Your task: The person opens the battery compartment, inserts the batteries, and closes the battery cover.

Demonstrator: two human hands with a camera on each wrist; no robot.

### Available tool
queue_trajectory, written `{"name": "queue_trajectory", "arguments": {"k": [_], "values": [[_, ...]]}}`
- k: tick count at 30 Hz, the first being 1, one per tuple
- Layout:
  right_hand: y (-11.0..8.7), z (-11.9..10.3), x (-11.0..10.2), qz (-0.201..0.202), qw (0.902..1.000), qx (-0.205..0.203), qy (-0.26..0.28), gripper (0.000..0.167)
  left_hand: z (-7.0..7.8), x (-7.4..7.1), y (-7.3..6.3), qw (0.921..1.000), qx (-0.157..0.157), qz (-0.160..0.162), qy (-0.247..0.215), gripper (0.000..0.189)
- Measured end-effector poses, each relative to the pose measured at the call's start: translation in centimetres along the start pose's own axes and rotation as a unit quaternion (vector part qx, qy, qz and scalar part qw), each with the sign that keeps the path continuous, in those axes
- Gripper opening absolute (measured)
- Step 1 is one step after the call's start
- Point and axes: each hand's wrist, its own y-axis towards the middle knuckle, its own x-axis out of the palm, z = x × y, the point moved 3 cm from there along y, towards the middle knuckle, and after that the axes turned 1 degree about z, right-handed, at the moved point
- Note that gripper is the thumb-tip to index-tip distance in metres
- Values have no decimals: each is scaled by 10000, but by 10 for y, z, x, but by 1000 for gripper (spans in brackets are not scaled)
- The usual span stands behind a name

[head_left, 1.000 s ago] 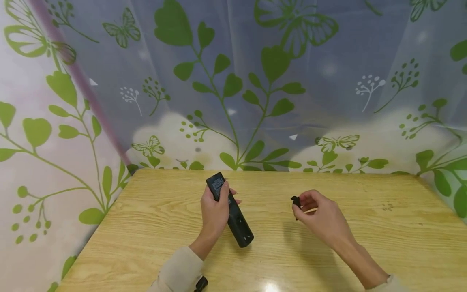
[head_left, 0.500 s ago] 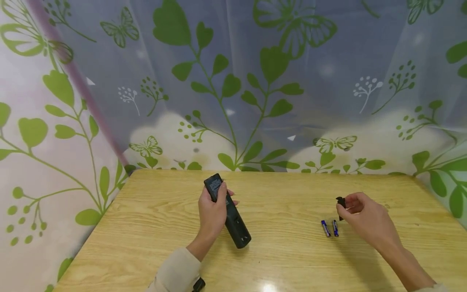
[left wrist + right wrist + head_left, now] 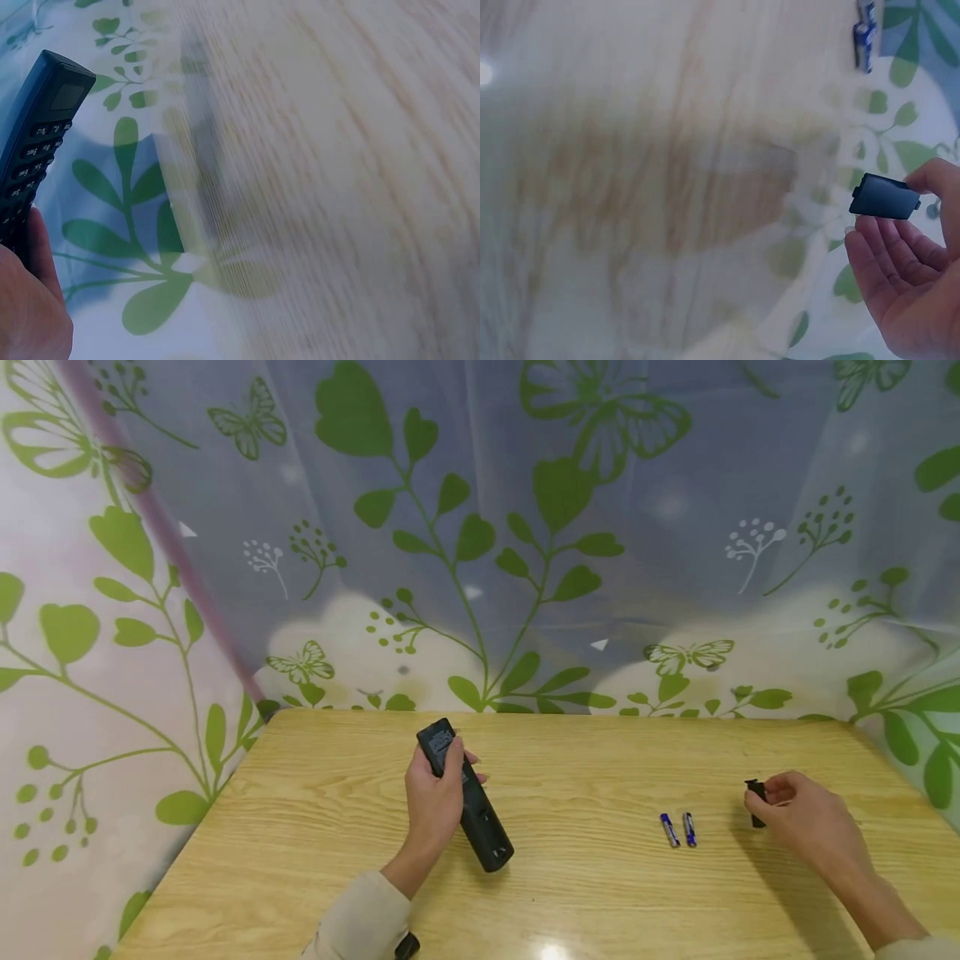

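Observation:
My left hand (image 3: 433, 802) grips a black remote control (image 3: 487, 835), its back turned up and the battery bay at the lower end uncovered. In the left wrist view the keypad side of the remote control (image 3: 37, 150) shows small buttons and a grey screen. On the right, my right hand (image 3: 817, 822) pinches a small black battery cover (image 3: 886, 197) between thumb and fingers, above the table. Two blue and silver batteries (image 3: 670, 830) lie side by side on the wood, left of the right hand.
The light wood table (image 3: 585, 777) runs back to a hanging cloth (image 3: 480, 568) printed with green leaves and butterflies. A small black object (image 3: 407, 946) shows by the left sleeve at the bottom edge; its kind is unclear.
My right hand has moved right with the battery cover, past the two batteries, which its fingers and wrist hid at first. The left hand and remote have hardly shifted.

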Motion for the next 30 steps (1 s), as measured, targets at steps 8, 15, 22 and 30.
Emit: {"name": "queue_trajectory", "arguments": {"k": [8,15,22,30], "values": [[9,18,-3,-348,9983,174,-425,67,1,-1,0,9999,88,15,67,23],[11,19,-3,-489,9961,241,-690,66,1,-2,0,10000,81,8,55,25],[14,14,-1,-604,9942,92,-884,64,1,-2,0,10000,24,11,48,23],[17,12,6,-668,9928,-28,-990,57,1,-6,1,9998,171,108,36,23]]}}
